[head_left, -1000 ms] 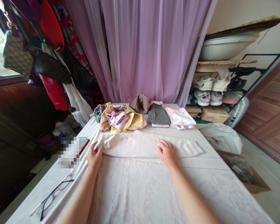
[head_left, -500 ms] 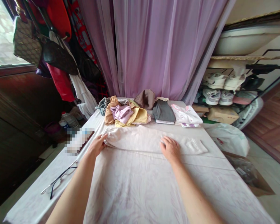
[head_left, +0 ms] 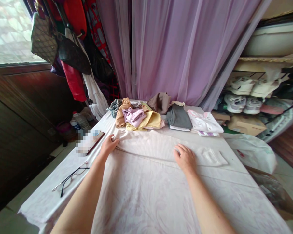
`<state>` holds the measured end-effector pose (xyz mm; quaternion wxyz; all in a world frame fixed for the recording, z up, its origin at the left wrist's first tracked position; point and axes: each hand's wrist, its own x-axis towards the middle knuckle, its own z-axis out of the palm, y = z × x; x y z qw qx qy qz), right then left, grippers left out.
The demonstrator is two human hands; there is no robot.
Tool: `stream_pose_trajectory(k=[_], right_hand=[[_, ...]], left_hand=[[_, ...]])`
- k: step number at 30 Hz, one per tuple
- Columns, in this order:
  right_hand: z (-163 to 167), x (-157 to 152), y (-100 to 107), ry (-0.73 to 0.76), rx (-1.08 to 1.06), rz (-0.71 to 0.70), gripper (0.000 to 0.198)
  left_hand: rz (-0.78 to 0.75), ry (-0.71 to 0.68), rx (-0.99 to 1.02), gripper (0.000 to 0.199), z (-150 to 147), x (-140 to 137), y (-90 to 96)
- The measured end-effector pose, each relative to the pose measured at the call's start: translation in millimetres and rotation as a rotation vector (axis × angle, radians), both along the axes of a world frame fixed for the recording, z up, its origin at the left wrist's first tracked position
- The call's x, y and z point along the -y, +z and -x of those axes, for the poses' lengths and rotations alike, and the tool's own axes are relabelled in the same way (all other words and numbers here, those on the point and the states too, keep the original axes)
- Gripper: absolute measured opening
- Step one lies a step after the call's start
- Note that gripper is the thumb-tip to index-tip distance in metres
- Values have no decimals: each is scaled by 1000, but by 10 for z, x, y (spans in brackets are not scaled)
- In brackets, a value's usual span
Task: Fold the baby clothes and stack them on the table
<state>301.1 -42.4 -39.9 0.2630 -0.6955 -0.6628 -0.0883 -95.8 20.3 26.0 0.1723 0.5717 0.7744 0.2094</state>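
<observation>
A white ribbed pair of leggings lies folded into a long strip across the patterned tablecloth. At its left, wider end, my left hand touches the edge, with thumb and forefinger apart. My right hand rests palm down on the strip toward its narrower right end, fingers loosely stretched out. Just beyond the leggings is a loose heap of clothes with a yellow garment and a lilac garment. Right of the heap lie a folded dark grey garment and a folded white-and-pink garment.
Eyeglasses and a phone-like object, partly blurred out, lie along the table's left side. A purple curtain hangs behind. Bags hang at left; shoes stand on a rack at right.
The view has shifted left, so everything appears further right. My left hand's thumb and forefinger look further apart at the leggings' end. My right hand remains on the fabric.
</observation>
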Motion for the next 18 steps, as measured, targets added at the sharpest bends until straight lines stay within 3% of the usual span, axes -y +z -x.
stream_pose_trajectory(k=[7,12,18], right_hand=[[-29,-34,-84,5,-11,-41,33],[-44,-44,-89,8,9,-43,33],[-37,-40,-63,4,13,-33,32]], left_hand=[[195,-50,-12,66,68,-268,190],[198,-46,-105,58,-9,-383,189],[135,-14,-247,46,-47,-251,126]])
